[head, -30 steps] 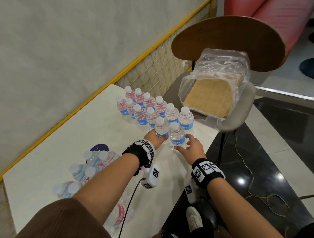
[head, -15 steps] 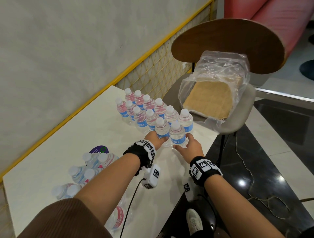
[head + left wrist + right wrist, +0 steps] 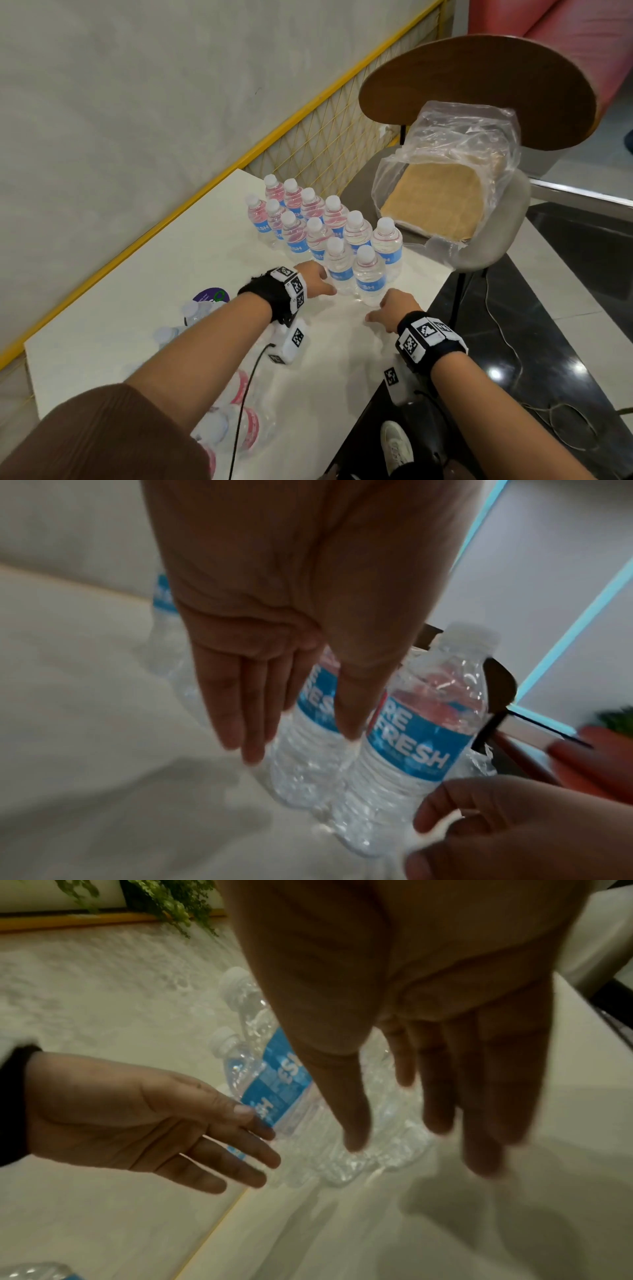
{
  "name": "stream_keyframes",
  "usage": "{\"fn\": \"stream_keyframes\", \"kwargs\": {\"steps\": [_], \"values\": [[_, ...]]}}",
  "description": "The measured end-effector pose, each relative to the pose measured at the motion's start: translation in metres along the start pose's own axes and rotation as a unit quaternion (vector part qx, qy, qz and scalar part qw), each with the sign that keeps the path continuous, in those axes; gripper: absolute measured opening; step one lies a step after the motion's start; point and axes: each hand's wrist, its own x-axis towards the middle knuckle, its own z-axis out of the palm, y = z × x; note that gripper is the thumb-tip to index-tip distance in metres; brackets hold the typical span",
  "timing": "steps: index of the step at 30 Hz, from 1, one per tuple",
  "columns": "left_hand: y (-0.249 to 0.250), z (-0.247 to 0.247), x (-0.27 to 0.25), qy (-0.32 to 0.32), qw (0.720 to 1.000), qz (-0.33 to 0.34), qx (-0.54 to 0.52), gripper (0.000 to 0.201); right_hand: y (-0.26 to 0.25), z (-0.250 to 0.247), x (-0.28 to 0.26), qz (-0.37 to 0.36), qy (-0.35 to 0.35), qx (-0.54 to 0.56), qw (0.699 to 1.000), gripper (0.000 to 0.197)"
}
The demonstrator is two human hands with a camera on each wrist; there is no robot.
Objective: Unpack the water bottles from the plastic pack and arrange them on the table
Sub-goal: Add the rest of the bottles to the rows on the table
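Several upright water bottles with blue labels stand in rows at the far right of the white table (image 3: 144, 294). The two nearest ones, the left front bottle (image 3: 339, 270) and the right front bottle (image 3: 368, 279), stand free. My left hand (image 3: 320, 282) hovers just left of them, fingers straight (image 3: 240, 723), holding nothing. My right hand (image 3: 382, 308) is a little nearer than the right front bottle (image 3: 274, 1085), fingers extended and empty. The opened plastic pack (image 3: 236, 414) with more bottles lies near me, partly hidden under my left forearm.
A chair (image 3: 479, 92) at the table's far right end carries a crumpled clear bag with cardboard (image 3: 442, 202). A yellow mesh rail (image 3: 308, 144) runs along the wall side. The table's right edge drops to dark floor with a cable (image 3: 513, 346).
Both hands have let go of the two front bottles and drawn back slightly toward me. The bottles stay standing where they were set.
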Motion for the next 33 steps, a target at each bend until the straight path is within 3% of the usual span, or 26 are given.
{"fn": "stream_keyframes", "kwargs": {"steps": [4, 9, 13, 21, 24, 28, 33], "values": [[-0.026, -0.033, -0.018, -0.019, 0.994, -0.001, 0.107, 0.041, -0.03, 0.018, -0.014, -0.067, -0.135, -0.047, 0.987, 0.025], [-0.07, -0.057, -0.043, -0.038, 0.988, -0.035, 0.144, 0.035, -0.082, 0.048, -0.047, -0.232, -0.226, -0.097, 0.941, 0.023], [-0.103, -0.061, -0.06, -0.056, 0.981, -0.072, 0.173, 0.045, -0.117, 0.072, -0.074, -0.337, -0.27, -0.132, 0.892, 0.027], [-0.121, -0.053, -0.08, -0.043, 0.981, -0.063, 0.181, 0.064, -0.14, 0.09, -0.105, -0.365, -0.364, -0.111, 0.85, 0.034], [-0.121, -0.052, -0.083, -0.04, 0.979, -0.055, 0.191, 0.064, -0.141, 0.095, -0.116, -0.379, -0.37, -0.137, 0.837, 0.042], [-0.122, -0.053, -0.083, -0.047, 0.979, -0.054, 0.19, 0.066, -0.138, 0.104, -0.128, -0.43, -0.321, -0.184, 0.823, 0.054], [-0.124, -0.053, -0.082, -0.027, 0.981, -0.046, 0.186, 0.065, -0.135, 0.107, -0.137, -0.488, -0.256, -0.187, 0.813, 0.048]]}}
